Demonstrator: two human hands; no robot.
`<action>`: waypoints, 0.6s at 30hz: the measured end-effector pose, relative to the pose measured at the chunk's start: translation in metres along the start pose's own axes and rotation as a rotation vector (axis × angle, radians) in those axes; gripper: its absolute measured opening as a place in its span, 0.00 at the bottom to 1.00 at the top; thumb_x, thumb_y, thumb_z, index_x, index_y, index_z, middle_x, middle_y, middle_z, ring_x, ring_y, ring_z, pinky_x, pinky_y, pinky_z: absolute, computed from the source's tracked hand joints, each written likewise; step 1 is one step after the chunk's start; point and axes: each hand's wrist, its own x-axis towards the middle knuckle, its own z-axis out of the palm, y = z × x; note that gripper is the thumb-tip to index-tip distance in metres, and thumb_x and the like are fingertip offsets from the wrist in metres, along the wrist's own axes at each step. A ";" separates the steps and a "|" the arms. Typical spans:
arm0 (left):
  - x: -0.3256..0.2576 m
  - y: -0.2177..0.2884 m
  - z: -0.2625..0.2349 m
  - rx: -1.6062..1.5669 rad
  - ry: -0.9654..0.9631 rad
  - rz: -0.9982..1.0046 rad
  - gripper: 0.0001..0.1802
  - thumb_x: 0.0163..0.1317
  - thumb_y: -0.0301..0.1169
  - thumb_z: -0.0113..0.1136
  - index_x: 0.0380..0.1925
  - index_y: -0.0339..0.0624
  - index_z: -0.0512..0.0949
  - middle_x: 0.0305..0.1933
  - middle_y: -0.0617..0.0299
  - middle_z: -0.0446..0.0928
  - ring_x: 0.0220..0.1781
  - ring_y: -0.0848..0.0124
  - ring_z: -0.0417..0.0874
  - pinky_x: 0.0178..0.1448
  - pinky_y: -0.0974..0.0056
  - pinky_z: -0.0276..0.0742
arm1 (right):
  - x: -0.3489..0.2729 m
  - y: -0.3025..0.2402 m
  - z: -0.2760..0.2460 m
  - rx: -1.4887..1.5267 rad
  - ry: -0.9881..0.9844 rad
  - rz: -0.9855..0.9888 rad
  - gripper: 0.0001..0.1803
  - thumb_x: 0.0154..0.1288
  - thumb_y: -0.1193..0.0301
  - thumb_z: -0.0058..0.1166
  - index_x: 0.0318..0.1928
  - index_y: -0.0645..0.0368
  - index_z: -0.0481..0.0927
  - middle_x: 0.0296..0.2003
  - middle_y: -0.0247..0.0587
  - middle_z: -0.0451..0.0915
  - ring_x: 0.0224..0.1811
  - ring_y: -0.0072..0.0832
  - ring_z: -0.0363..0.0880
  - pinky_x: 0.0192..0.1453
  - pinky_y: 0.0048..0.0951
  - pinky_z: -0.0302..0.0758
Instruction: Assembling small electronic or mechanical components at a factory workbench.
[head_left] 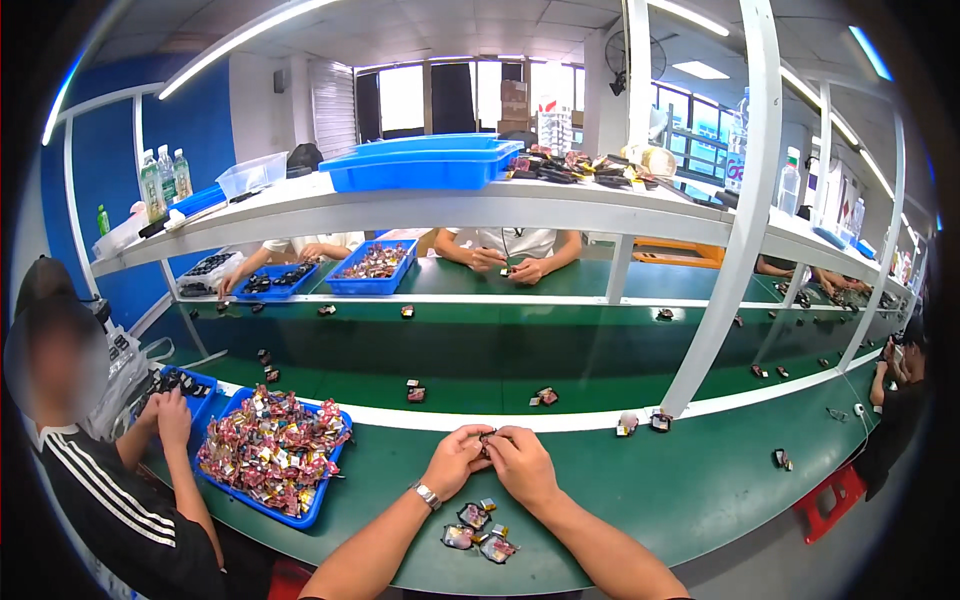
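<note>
Between the fingertips of my left hand (455,464) and my right hand (523,467) is a small dark electronic part (487,441), mostly covered by the fingers. Both hands are closed around it in a pinch, just above the green table (610,500). A silver watch sits on my left wrist. On the table between my forearms lies a small group of electronic assemblies (497,547), with dark casings, pinkish boards and silver-yellow cells. To the left of my hands stands a blue tray (300,521) heaped with many similar pinkish and silver parts.
A conveyor belt (480,345) with scattered parts runs past the table's far side. Above it is a white shelf (560,205) bearing blue trays (420,170); its post (722,270) rises at right. A co-worker (110,500) sits at left; others work opposite and at far right.
</note>
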 end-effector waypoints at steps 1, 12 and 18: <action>0.000 0.001 0.001 -0.007 -0.001 -0.005 0.16 0.69 0.24 0.48 0.57 0.37 0.68 0.48 0.59 0.78 0.51 0.70 0.80 0.58 0.61 0.79 | -0.001 0.001 0.000 -0.015 -0.007 -0.001 0.05 0.57 0.73 0.60 0.35 0.56 0.81 0.38 0.37 0.79 0.41 0.34 0.80 0.39 0.33 0.81; -0.001 0.001 0.007 0.089 0.044 0.044 0.14 0.71 0.26 0.49 0.54 0.37 0.71 0.52 0.58 0.79 0.50 0.73 0.81 0.51 0.67 0.81 | 0.001 0.013 -0.005 0.272 -0.076 0.165 0.09 0.56 0.78 0.61 0.38 0.61 0.81 0.40 0.42 0.79 0.40 0.35 0.81 0.41 0.31 0.81; 0.001 -0.004 0.006 0.198 0.112 0.058 0.12 0.71 0.26 0.49 0.52 0.38 0.73 0.48 0.59 0.80 0.48 0.76 0.81 0.47 0.71 0.80 | -0.002 0.014 0.006 0.437 -0.065 0.356 0.10 0.57 0.81 0.59 0.41 0.63 0.81 0.37 0.44 0.81 0.34 0.29 0.83 0.39 0.27 0.81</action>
